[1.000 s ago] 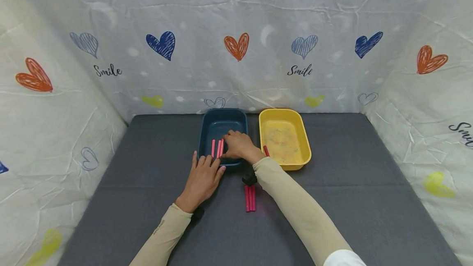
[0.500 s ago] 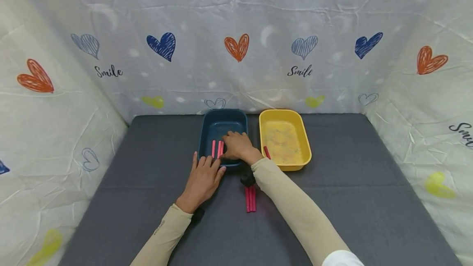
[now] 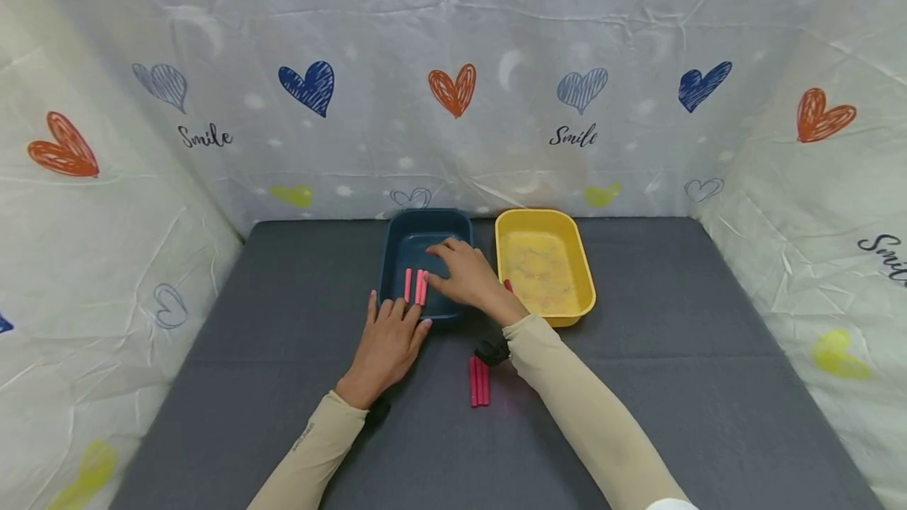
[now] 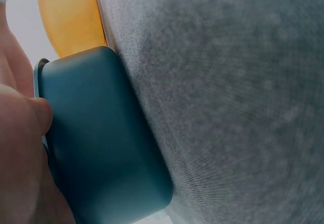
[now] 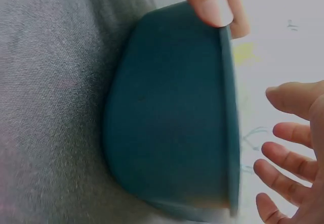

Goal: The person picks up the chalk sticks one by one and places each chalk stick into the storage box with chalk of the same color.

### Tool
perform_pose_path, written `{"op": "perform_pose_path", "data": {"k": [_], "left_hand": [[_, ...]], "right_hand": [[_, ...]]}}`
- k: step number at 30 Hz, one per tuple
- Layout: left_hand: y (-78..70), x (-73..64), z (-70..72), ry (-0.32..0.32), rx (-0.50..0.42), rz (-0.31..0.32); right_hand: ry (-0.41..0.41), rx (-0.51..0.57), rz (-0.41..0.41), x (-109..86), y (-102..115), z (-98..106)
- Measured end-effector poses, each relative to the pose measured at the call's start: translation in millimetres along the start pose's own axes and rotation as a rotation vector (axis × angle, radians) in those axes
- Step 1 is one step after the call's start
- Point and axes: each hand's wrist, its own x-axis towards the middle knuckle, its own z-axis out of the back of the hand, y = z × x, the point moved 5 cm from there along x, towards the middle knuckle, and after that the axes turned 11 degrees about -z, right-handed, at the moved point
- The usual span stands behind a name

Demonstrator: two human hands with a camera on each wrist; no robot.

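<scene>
A dark blue tray (image 3: 418,236) stands at the back middle, with 3 slim pink sticks (image 3: 408,285) lying upright-wise in its left part, two of them side by side. My left hand (image 3: 386,345) holds the tray's near rim; in the left wrist view its thumb tip (image 4: 43,115) presses the outer wall. Over the tray hovers my right hand (image 3: 468,278), fingers apart and nothing between them. The right wrist view shows that hand (image 5: 298,148) above the rim with spread fingers. Its thumb appears close to the rightmost pink stick in the head view.
Right of the blue tray stands a yellow tray (image 3: 546,258), a dark red stick (image 3: 508,286) partly visible at its left side. Several deeper pink sticks (image 3: 479,382) lie together on the grey cloth (image 3: 283,384) near the right wrist. A patterned sheet (image 3: 383,148) hangs behind.
My right hand has risen a little from the pink sticks and shifted right, its fingers spreading apart. My left hand stays at the tray's rim.
</scene>
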Motion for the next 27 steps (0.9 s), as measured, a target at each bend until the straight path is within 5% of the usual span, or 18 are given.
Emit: {"op": "perform_pose_path", "data": {"k": [27], "left_hand": [[-0.5,0.1,-0.9,0.0,0.011,0.005]], "right_hand": [[-0.207,0.057,0.073,-75.4,-29.3,32.8]]}}
